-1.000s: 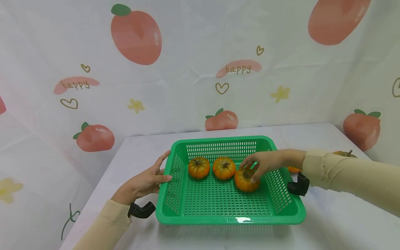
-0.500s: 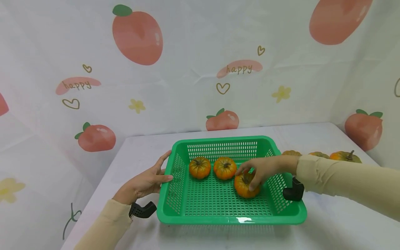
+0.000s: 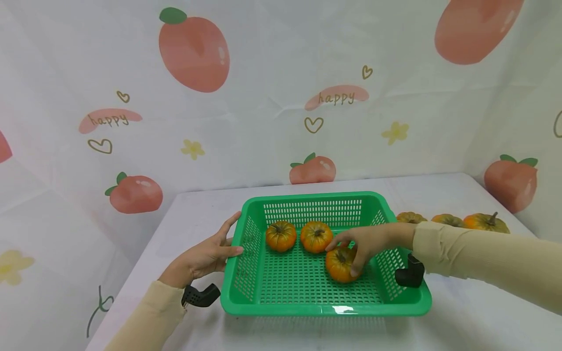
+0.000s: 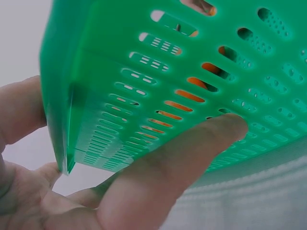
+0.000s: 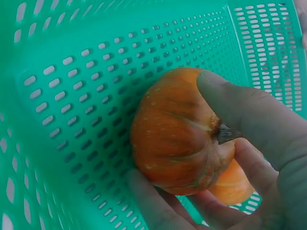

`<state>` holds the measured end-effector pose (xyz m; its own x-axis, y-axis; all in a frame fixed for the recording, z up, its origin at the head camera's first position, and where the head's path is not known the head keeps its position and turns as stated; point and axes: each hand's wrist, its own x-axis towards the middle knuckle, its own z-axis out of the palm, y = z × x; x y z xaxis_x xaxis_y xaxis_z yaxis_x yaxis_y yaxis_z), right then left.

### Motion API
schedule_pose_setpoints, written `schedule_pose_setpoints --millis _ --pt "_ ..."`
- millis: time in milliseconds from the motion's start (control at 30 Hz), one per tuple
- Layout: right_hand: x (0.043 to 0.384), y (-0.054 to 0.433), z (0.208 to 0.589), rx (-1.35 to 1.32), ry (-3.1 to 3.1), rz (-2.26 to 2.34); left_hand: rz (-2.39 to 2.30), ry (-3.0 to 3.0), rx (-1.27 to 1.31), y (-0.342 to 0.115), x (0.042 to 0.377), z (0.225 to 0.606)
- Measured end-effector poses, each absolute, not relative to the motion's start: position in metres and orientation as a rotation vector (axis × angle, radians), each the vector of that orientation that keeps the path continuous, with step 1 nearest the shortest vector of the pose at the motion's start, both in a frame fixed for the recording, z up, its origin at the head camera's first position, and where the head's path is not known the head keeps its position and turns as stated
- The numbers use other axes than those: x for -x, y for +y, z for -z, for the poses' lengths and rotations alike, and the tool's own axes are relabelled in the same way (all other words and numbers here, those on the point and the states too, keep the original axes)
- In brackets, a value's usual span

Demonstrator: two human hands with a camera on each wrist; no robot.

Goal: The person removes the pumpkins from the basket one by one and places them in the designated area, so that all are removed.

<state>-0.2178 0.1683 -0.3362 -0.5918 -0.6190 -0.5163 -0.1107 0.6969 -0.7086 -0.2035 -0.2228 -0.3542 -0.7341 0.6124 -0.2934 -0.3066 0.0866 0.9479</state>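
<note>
In the head view, my right hand (image 3: 370, 243) grips a small orange pumpkin (image 3: 339, 271) inside the green plastic basket (image 3: 325, 309). The right wrist view shows the thumb on top of this pumpkin (image 5: 172, 136), near its dark stem, and fingers round its lower side. Two more pumpkins, the left one (image 3: 280, 237) and the middle one (image 3: 316, 238), sit in the basket towards the back. My left hand (image 3: 199, 258) holds the basket's left side, thumb over the rim. In the left wrist view, one finger (image 4: 158, 167) presses the slotted outer wall.
Several more pumpkins stand on the white table (image 3: 206, 204) right of the basket, partly hidden by the right sleeve (image 3: 483, 253); one is the pumpkin with a tall stem (image 3: 483, 222). Behind hangs a white cloth (image 3: 259, 136) printed with fruit.
The right hand and its pumpkin have moved towards the basket's front and slightly left. Pumpkins on the table that the right arm covered now show. The left hand has stayed on the basket.
</note>
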Motion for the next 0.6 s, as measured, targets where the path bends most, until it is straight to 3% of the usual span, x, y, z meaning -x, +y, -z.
schedule_pose_setpoints --millis 600 --pt "0.217 0.156 0.346 0.67 2.176 0.747 -1.726 1.699 -0.304 -0.222 0.204 0.355"
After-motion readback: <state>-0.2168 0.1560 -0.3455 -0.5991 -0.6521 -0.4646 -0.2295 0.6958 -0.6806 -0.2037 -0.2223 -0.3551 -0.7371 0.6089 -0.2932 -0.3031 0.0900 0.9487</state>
